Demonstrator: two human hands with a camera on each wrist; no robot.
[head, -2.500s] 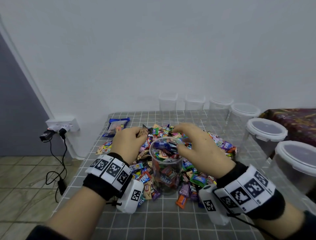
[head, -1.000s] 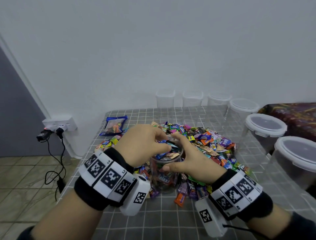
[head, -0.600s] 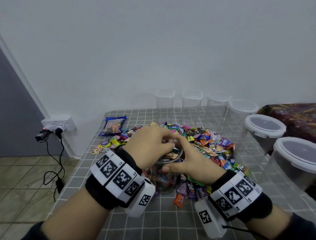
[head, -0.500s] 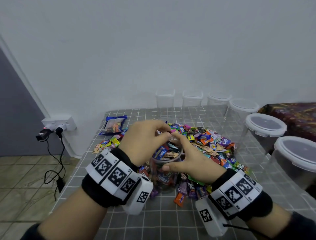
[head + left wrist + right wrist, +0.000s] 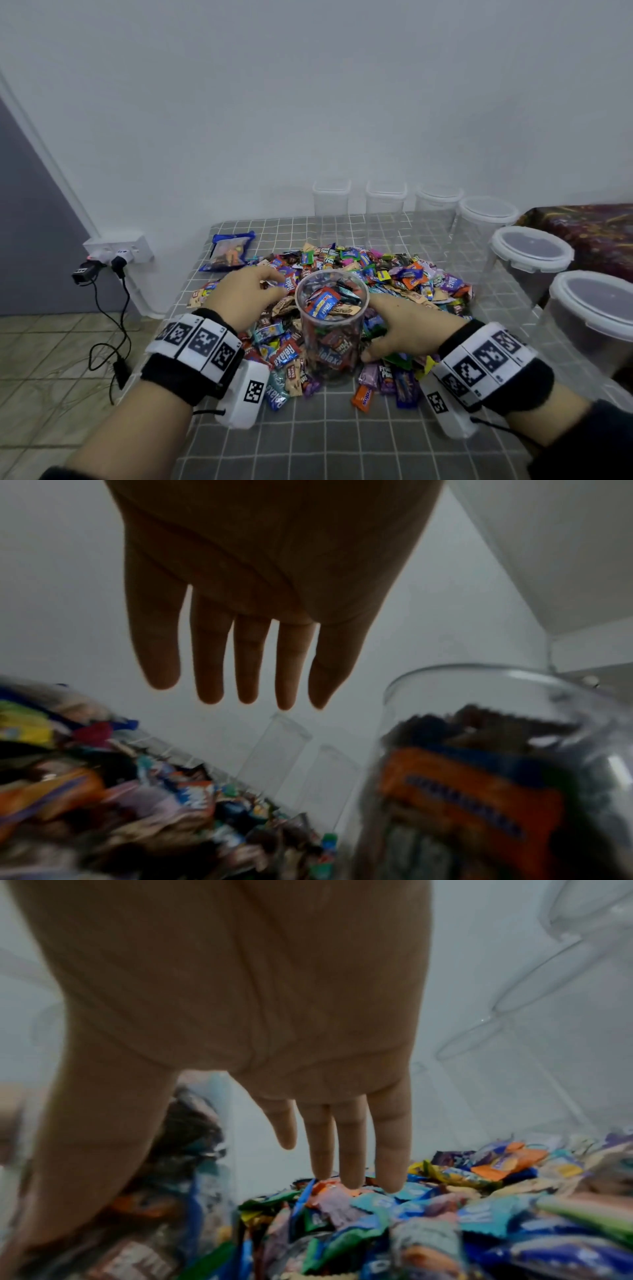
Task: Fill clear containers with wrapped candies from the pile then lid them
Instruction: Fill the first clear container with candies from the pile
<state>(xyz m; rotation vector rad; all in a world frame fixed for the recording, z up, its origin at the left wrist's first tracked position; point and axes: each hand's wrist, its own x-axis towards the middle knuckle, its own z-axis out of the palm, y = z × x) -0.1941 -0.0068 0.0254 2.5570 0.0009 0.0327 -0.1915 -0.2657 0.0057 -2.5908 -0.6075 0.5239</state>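
A clear round container (image 5: pixel 330 329) stands upright in the candy pile (image 5: pixel 404 277), lidless and filled nearly to its rim with wrapped candies. My left hand (image 5: pixel 260 291) hovers over the pile just left of the container; in the left wrist view its fingers (image 5: pixel 246 664) are straight and hold nothing, with the container (image 5: pixel 496 764) to the right. My right hand (image 5: pixel 394 325) lies on the right side of the container. Its straight fingertips (image 5: pixel 352 1175) touch candies in the pile (image 5: pixel 462 1204), and the thumb lies along the container wall (image 5: pixel 164 1150).
Several empty lidded clear containers line the back wall (image 5: pixel 385 198) and the right side (image 5: pixel 531 260), (image 5: pixel 596 318). A blue snack packet (image 5: pixel 229 251) lies at the back left. A wall socket with plugs and cables (image 5: pixel 116 251) is beyond the table's left edge.
Both hands were together at the container's mouth, the left one over the opening. They have since parted and dropped to the pile on either side of it.
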